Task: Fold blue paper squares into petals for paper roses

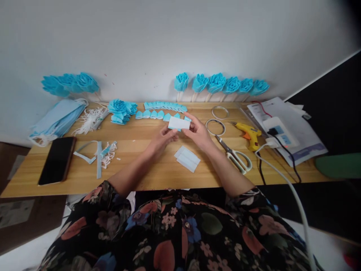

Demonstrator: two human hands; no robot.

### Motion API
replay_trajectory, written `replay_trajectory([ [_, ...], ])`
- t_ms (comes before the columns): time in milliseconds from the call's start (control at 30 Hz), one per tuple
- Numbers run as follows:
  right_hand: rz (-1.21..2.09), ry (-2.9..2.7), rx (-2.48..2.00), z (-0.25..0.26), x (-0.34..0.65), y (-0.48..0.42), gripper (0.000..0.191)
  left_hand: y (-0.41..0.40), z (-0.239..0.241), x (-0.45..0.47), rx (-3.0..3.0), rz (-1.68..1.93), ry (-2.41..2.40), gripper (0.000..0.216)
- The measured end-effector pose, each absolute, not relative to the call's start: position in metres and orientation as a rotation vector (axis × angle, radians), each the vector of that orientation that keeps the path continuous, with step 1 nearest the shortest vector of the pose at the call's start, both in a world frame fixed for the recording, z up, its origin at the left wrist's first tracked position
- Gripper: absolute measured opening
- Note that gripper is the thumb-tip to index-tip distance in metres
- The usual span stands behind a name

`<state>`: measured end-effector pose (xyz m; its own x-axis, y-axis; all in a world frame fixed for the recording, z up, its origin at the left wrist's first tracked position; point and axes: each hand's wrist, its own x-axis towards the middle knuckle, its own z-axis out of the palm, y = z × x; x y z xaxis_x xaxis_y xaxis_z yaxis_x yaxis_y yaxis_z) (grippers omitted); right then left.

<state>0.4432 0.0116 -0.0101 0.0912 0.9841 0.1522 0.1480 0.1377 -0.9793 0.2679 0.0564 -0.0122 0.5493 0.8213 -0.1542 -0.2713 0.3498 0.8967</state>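
Near the table's left front edge lay 1 phone, with bare wood beside it. At centre, the left hand and right hand pinched 1 white fabric piece at its ends, fingertips closed and hiding its corners. Rightward lay 2 rings and 1 scissors; 1 cable was cut off below.

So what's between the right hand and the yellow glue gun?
Head view: a wire ring and scissors lie between the right hand, holding a white fabric piece, and the glue gun.

white rectangular fabric piece, held level.
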Motion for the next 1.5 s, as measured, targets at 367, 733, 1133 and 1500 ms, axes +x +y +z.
replay_trajectory([
  [367,0.899,-1.353,-1.311,-0.01,0.439,0.002,0.06,0.058,-0.015,0.268,0.92,0.782,0.741,0.03],
  [733,0.392,-1.681,-1.351,-0.001,0.459,-0.004,0.052,0.059,-0.006,0.264,0.801,0.717,0.679,0.02],
  [1133,0.123,-1.992,-1.183,-0.004,0.455,-0.003,0.023,0.059,-0.009,0.263,0.81,0.656,0.669,0.022],
  [1500,0.12,-1.979,-1.159,-0.012,0.457,0.001,0.014,0.061,-0.016,0.264,0.821,0.726,0.645,0.036],
])
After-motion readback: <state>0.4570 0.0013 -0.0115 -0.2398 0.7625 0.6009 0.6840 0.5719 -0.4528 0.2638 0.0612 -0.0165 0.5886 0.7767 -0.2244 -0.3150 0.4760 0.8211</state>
